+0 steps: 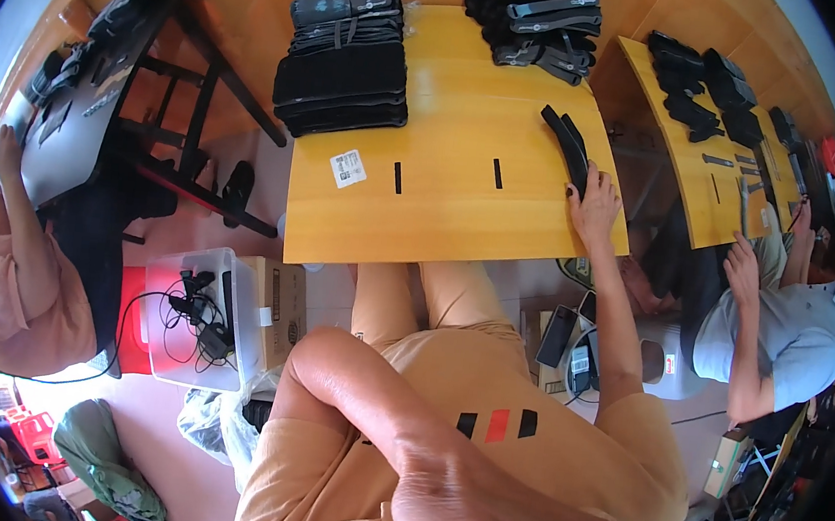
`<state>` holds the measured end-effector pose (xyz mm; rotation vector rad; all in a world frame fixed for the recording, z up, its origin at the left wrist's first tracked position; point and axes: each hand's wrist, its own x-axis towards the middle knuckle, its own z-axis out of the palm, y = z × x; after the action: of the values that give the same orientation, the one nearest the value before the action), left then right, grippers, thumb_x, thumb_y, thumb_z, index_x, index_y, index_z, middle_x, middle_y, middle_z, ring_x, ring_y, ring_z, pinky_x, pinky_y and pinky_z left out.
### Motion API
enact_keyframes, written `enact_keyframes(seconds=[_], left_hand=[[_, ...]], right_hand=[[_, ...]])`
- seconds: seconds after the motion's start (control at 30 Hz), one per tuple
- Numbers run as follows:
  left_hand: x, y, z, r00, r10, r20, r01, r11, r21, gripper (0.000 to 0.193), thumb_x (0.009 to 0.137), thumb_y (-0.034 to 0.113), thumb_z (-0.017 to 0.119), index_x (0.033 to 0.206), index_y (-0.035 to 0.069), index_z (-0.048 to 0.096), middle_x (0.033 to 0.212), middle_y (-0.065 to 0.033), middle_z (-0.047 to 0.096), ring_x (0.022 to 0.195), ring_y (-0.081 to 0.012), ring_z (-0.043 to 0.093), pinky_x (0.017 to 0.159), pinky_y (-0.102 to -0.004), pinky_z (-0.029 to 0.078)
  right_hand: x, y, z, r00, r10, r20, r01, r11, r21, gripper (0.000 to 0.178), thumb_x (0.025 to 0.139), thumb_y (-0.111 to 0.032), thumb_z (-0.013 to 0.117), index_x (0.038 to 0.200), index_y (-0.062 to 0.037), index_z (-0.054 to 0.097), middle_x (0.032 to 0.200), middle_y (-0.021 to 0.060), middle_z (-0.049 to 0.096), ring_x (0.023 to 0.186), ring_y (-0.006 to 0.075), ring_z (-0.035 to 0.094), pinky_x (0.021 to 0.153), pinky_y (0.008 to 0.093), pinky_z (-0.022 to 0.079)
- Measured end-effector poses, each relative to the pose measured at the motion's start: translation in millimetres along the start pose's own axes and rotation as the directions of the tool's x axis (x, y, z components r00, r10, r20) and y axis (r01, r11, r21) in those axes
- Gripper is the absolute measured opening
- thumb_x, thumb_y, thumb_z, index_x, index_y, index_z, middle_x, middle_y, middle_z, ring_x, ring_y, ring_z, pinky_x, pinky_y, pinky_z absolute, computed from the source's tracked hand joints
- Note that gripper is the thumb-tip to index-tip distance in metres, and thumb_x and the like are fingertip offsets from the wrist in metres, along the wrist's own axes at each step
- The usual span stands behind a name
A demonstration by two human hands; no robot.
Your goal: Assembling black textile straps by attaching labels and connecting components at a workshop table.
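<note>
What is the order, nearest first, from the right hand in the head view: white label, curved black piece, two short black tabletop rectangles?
1. Curved black piece: beside the right hand.
2. Right black rectangle: right of centre.
3. Left black rectangle: left of centre.
4. White label: left side.

Black strap lying at the right side of the yellow tabletop
It is long, narrow and plain dark, showing as two slim lengths side by side, the left one reaching farther toward the back; whether they are one folded piece or two cannot be told. It lies aslant, its far end pointing back and left, its near end toward the right edge, gently bowed along its length. The fingers of the right hand meet its near end and partly hide it.
</note>
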<state>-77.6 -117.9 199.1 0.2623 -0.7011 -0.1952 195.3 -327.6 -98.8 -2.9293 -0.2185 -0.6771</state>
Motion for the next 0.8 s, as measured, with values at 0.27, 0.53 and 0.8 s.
enact_keyframes(seconds=[0.27,0.53,0.8], left_hand=[[-11.6,-29.7,-31.1,0.931,0.149,0.333,0.103,0.769,-0.631,0.048,0.098,0.024,0.020,0.144,0.014,0.008,0.147,-0.0127,0.017,0.118,-0.0329,0.046,0.110,-0.0244,0.011],[-17.8,55.5,-112.5,0.877,-0.315,0.363,0.417,0.874,-0.248,0.078,0.082,0.059,0.041,0.122,-0.008,0.034,0.118,-0.0211,0.046,0.102,-0.0299,0.053,0.090,-0.0323,0.038],[-72.5,52.8,-199.0,0.780,-0.237,-0.579,0.535,0.733,0.421,0.084,0.082,0.061,0.044,0.129,-0.009,0.036,0.117,-0.0236,0.052,0.106,-0.0310,0.054,0.090,-0.0392,0.042]], right_hand=[[-0.8,-2.9,-5.1,0.999,0.027,0.029,-0.027,1.000,0.000,0.059,0.078,-0.029,0.064,0.128,-0.0091,0.040,0.101,0.0141,0.051,0.093,0.0306,0.050,0.076,0.0421,0.036],[-0.6,9.0,-7.0,0.999,0.021,0.046,-0.021,1.000,-0.008,0.059,0.075,-0.027,0.066,0.126,-0.0091,0.042,0.097,0.0137,0.052,0.092,0.0302,0.050,0.076,0.0412,0.036],[10.4,-40.3,-71.2,0.813,-0.042,0.581,-0.569,0.157,0.807,0.023,0.083,-0.015,0.056,0.101,-0.0009,0.058,0.080,0.0038,0.061,0.070,0.0129,0.056,0.064,0.0232,0.043]])
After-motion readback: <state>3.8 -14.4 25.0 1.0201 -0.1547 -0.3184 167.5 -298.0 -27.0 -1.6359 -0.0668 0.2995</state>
